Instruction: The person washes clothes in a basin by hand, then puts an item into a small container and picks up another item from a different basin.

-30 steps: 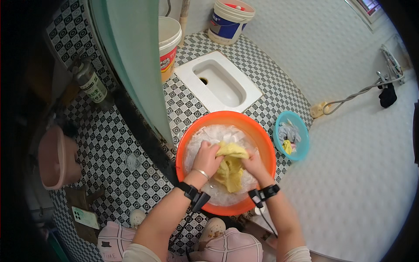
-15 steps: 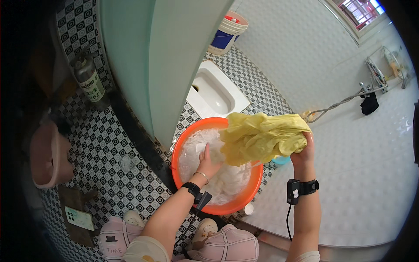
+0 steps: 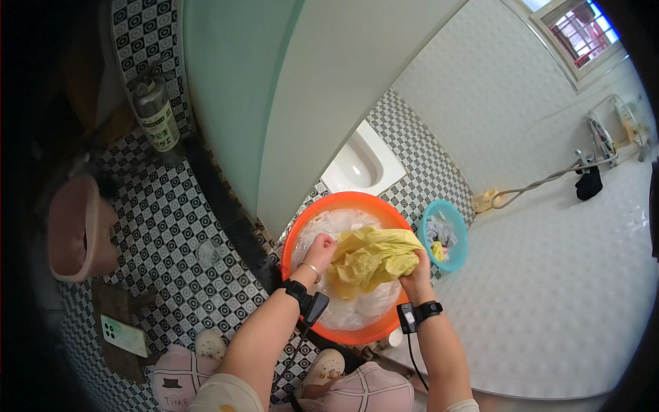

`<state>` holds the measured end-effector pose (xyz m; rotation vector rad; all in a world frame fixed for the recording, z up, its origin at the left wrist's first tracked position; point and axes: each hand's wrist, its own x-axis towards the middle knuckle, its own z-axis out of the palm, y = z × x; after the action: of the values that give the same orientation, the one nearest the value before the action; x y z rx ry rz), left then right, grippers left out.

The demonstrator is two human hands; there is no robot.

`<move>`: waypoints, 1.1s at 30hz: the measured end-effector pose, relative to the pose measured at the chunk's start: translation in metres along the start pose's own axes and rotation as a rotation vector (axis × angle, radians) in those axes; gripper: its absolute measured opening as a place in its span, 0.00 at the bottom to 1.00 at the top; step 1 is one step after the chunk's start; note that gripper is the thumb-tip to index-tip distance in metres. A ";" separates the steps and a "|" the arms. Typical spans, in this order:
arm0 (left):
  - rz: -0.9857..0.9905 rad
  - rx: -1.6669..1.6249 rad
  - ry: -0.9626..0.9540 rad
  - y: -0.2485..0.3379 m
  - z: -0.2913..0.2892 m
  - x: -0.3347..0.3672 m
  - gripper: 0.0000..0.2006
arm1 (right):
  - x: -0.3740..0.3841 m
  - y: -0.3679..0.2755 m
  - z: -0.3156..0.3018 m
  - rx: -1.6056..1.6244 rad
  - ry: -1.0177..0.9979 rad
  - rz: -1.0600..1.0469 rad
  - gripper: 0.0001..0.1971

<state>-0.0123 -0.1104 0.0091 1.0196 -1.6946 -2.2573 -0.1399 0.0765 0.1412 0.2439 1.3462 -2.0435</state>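
A wet, crumpled yellow cloth [image 3: 374, 257], perhaps a garment, hangs bunched over the orange basin [image 3: 292, 226]. My right hand [image 3: 417, 275] is closed round its right end. At the cloth's left edge, my left hand [image 3: 319, 254] has its fingers curled in against the fabric, pinching it; the fingertips are partly hidden. Below the cloth, sudsy water with whitish fabric [image 3: 360, 309] fills the basin. Both my wrists carry black strapped devices with cables.
A blue basin [image 3: 461, 240] with clothes stands right of the orange one. Behind lies a white squat toilet [image 3: 367, 165]. A partition [image 3: 309, 117] rises at the back left. On the left are a pink tub [image 3: 72, 233], a phone [image 3: 125, 335] on a wooden stool, and a grey-green cylinder [image 3: 158, 120].
The yellow cloth has come down and left over the orange basin with my right hand. My left hand has closed at its left edge. The blue basin now shows in full.
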 end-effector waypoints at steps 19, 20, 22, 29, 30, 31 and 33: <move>-0.031 1.392 -0.308 0.019 0.002 -0.066 0.44 | 0.029 0.143 -0.033 -2.096 -0.685 -0.005 0.52; -0.017 1.461 -0.320 0.012 0.002 -0.065 0.42 | 0.027 0.144 -0.034 -2.085 -0.675 0.097 0.51; -0.042 1.470 -0.322 -0.013 0.010 -0.058 0.39 | 0.029 0.150 -0.046 -2.066 -0.675 0.127 0.50; -0.311 1.260 -0.438 -0.033 0.013 -0.028 0.34 | 0.049 0.162 -0.058 -2.260 -0.728 0.079 0.36; -0.306 1.266 -0.436 -0.034 0.015 -0.030 0.34 | 0.051 0.159 -0.061 -2.121 -0.689 0.087 0.36; -0.188 1.266 -0.401 -0.036 0.016 -0.032 0.35 | 0.056 0.156 -0.062 -2.118 -0.683 0.081 0.36; -0.069 1.269 -0.362 -0.036 0.015 -0.033 0.36 | 0.068 0.152 -0.061 -1.971 -0.649 0.339 0.31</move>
<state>0.0139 -0.0698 -0.0070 0.7645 -3.3809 -1.2181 -0.1093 0.0636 -0.0323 -0.8829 1.9201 0.1284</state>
